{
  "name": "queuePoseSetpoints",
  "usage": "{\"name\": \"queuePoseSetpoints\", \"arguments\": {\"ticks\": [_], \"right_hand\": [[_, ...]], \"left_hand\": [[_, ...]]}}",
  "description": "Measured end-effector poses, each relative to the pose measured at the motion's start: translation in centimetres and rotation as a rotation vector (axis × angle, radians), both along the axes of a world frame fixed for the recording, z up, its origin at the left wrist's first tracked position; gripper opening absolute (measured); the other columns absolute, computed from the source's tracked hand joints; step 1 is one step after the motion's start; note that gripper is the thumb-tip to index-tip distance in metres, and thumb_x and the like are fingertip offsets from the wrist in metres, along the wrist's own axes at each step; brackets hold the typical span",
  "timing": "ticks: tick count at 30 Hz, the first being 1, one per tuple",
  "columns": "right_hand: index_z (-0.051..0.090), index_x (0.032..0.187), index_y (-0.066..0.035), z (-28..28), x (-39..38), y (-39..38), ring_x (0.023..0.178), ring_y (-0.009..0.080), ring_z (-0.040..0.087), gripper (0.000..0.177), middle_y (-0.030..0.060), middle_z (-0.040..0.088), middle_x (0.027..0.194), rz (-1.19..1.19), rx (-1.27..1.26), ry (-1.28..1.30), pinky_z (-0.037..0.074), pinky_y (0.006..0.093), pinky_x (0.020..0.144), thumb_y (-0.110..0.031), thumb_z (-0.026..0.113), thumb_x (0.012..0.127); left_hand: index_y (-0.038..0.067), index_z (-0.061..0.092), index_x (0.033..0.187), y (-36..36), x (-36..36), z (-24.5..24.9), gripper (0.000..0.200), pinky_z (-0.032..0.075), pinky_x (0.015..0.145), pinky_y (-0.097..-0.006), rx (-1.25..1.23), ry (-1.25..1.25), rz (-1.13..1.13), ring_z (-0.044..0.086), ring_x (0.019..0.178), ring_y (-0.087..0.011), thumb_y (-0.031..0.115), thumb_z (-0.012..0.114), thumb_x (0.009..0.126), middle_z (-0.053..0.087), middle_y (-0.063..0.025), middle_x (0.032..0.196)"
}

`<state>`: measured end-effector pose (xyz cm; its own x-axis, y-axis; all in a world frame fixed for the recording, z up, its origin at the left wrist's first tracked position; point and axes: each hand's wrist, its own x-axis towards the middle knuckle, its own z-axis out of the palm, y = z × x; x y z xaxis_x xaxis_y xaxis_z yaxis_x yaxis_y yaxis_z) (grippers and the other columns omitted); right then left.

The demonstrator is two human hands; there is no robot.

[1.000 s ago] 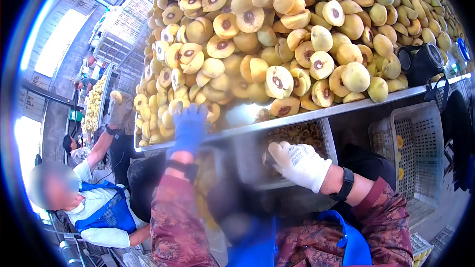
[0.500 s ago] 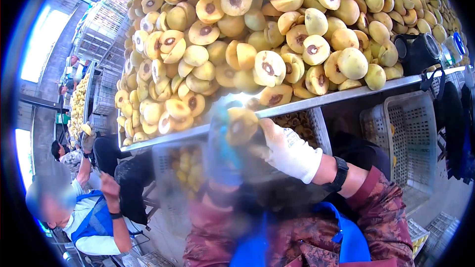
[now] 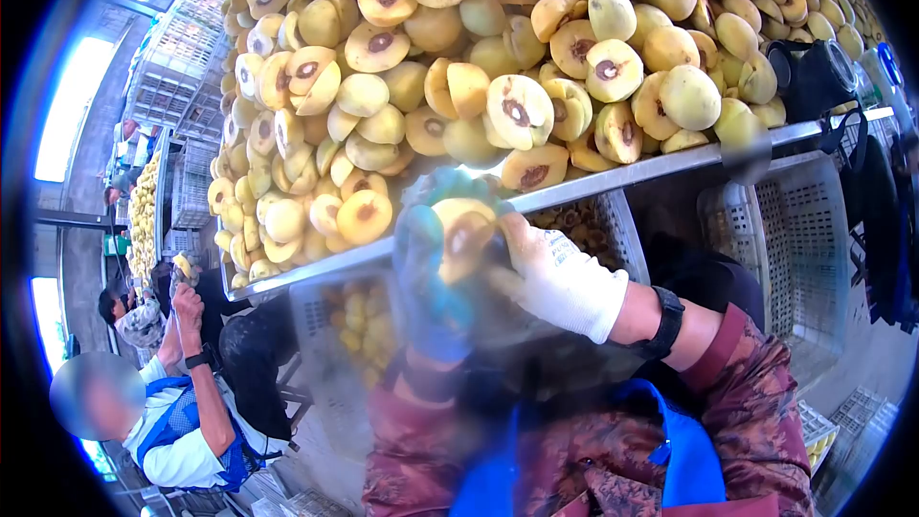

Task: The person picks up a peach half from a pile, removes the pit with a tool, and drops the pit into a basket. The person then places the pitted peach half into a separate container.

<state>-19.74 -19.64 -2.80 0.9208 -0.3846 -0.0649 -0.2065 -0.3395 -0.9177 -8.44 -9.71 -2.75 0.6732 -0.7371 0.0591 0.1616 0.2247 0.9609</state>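
My left hand (image 3: pixel 436 268), in a blue-teal glove and partly blurred, is wrapped round a halved yellow peach (image 3: pixel 466 237). The peach's cut face, with a brownish middle, is turned up toward me. My right hand (image 3: pixel 565 273), in a white glove, is closed just right of the fruit, its thumb and fingertips close against it. Whatever those fingers grip is lost in the blur. Beyond both hands, a big heap of peach halves (image 3: pixel 522 113), many with brown pits showing, lies on a metal-edged table (image 3: pixel 613 175).
Below the table edge stand a crate with peaches (image 3: pixel 316 325), another crate (image 3: pixel 622 239) and pale plastic crates (image 3: pixel 804 239) at right. A black cup-like container (image 3: pixel 814 77) sits on the table's right end. A co-worker (image 3: pixel 191 421) sits at left, near stacked crates (image 3: pixel 182 48).
The view has shifted slightly. The peach half in my left hand shows more of its cut face now. Both hands stay together at the table edge. The co-worker's hands have come closer together.
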Motion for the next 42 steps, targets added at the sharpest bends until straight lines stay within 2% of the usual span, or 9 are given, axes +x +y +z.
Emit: {"name": "queuePoseSetpoints", "arguments": {"ticks": [5,10,19,21,23,25,28,35,42], "right_hand": [[0.045,0.105,0.005,-0.1,-0.1,0.5,0.076,0.0449,0.061,0.035,0.0286,0.061,0.080,0.021,0.054,-0.006,0.048,0.0500,0.066,-0.019,0.061,0.087],[0.045,0.108,0.006,-0.3,-0.3,1.0,0.073,0.0440,0.062,0.036,0.0275,0.061,0.076,0.061,0.092,0.005,0.048,0.0492,0.063,-0.018,0.061,0.087],[0.046,0.107,0.004,-3.1,0.1,2.2,0.074,0.0336,0.064,0.028,0.0148,0.064,0.089,0.061,0.195,-0.273,0.049,0.0389,0.064,-0.011,0.060,0.089],[0.049,0.104,0.003,-7.7,1.2,4.1,0.075,0.0346,0.064,0.024,0.0158,0.063,0.088,-0.001,-0.381,-0.371,0.050,0.0400,0.066,-0.012,0.060,0.089],[0.052,0.101,0.002,-6.0,1.4,3.7,0.077,0.0353,0.064,0.021,0.0172,0.062,0.088,0.001,-0.366,-0.322,0.051,0.0408,0.068,-0.013,0.059,0.088],[0.055,0.101,0.001,-2.6,0.1,2.1,0.079,0.0356,0.063,0.020,0.0190,0.061,0.089,0.066,0.246,-0.139,0.051,0.0414,0.070,-0.014,0.059,0.088],[0.042,0.119,0.005,-2.7,0.1,1.9,0.086,0.0468,0.062,0.043,0.0306,0.062,0.089,0.113,0.347,-0.091,0.051,0.0480,0.074,-0.018,0.059,0.087],[0.042,0.122,0.002,-1.1,-0.9,1.3,0.059,0.0270,0.063,0.042,0.0166,0.062,0.073,0.153,0.579,-0.099,0.052,0.0379,0.055,-0.019,0.057,0.089],[0.040,0.128,-0.005,1.3,-2.4,0.4,0.044,0.0149,0.057,0.045,0.0072,0.058,0.060,0.208,0.892,0.169,0.046,0.0290,0.039,-0.023,0.057,0.091]], "left_hand": [[-0.004,0.049,0.128,0.4,-0.2,-1.1,0.042,0.046,0.097,-0.0405,0.226,-0.664,0.187,0.057,0.111,-0.0302,0.025,0.049,0.098,0.057,-0.0182,0.122],[-0.005,0.052,0.125,1.7,-0.3,-2.4,0.040,0.049,0.091,-0.0406,0.134,-0.567,0.240,0.055,0.113,-0.0353,0.002,0.063,0.088,0.052,-0.0220,0.125],[-0.006,0.048,0.128,1.6,-1.4,-0.6,0.053,0.046,0.097,-0.0395,0.320,-0.800,0.283,0.059,0.107,-0.0276,0.040,0.038,0.102,0.058,-0.0185,0.121],[-0.005,0.047,0.131,1.9,-1.7,-0.8,0.054,0.047,0.097,-0.0416,0.349,-0.736,0.302,0.058,0.109,-0.0311,0.040,0.036,0.103,0.054,-0.0207,0.125],[-0.005,0.046,0.134,2.2,-1.6,-1.3,0.055,0.047,0.096,-0.0434,0.351,-0.696,0.305,0.055,0.112,-0.0351,0.039,0.035,0.103,0.050,-0.0240,0.129],[-0.005,0.045,0.134,2.2,-1.7,-1.4,0.054,0.047,0.096,-0.0425,0.307,-0.702,0.307,0.056,0.112,-0.0343,0.037,0.038,0.102,0.050,-0.0244,0.129],[-0.007,0.047,0.130,0.4,-2.1,-0.5,0.054,0.048,0.095,-0.0407,0.117,-0.432,0.279,0.061,0.104,-0.0285,0.039,0.039,0.102,0.060,-0.0192,0.119],[-0.006,0.050,0.126,0.7,-1.2,0.0,0.055,0.050,0.093,-0.0397,0.253,-0.426,0.210,0.062,0.103,-0.0280,0.042,0.043,0.101,0.062,-0.0204,0.112],[-0.002,0.058,0.111,0.8,0.5,1.0,0.038,0.052,0.067,-0.0271,0.159,0.009,-0.158,0.066,0.089,-0.0253,0.024,0.066,0.085,0.064,-0.0196,0.111]]}}
